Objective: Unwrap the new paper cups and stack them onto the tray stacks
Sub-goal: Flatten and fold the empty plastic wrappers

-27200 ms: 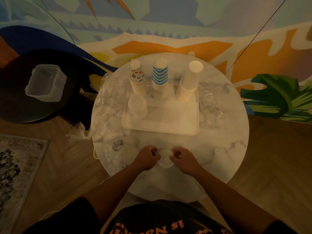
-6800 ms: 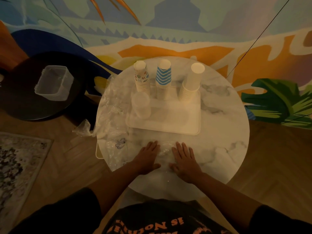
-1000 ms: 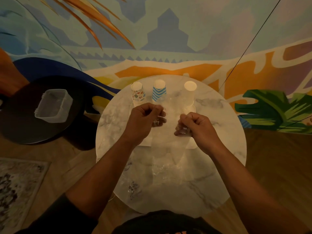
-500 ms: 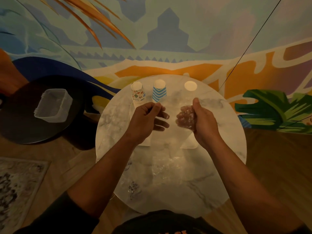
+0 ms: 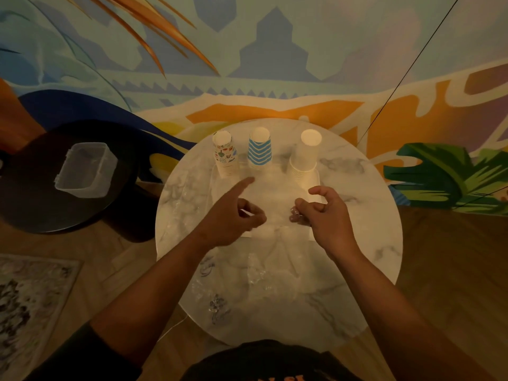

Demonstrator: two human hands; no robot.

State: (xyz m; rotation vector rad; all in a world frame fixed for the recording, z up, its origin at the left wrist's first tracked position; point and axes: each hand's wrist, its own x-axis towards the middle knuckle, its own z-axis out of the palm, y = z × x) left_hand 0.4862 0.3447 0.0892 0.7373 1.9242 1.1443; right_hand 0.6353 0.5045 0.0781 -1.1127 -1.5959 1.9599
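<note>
Paper cups: three upside-down stacks stand along the far edge of the tray (image 5: 316,178), upper centre of the head view: a patterned stack (image 5: 225,155), a blue chevron stack (image 5: 259,149), a plain white stack (image 5: 306,158).
Just changed: half a second ago the right hand (image 5: 327,215) clenched a balled clear wrapper (image 5: 295,217); now that hand has loosened and sunk to mid-frame.
Right hand: fingers curled, wrapper pinched at the fingertips.
Left hand (image 5: 231,215): forefinger stretched toward the stacks, other fingers curled, holding nothing.
Meaning: unwrapping seems finished; waste disposal remains, I judge.
Materials: smooth tapered paper cups; crinkled glossy film (image 5: 217,301) on the round marble table (image 5: 371,237), lower centre; rigid clear tub (image 5: 85,170), upper left.
</note>
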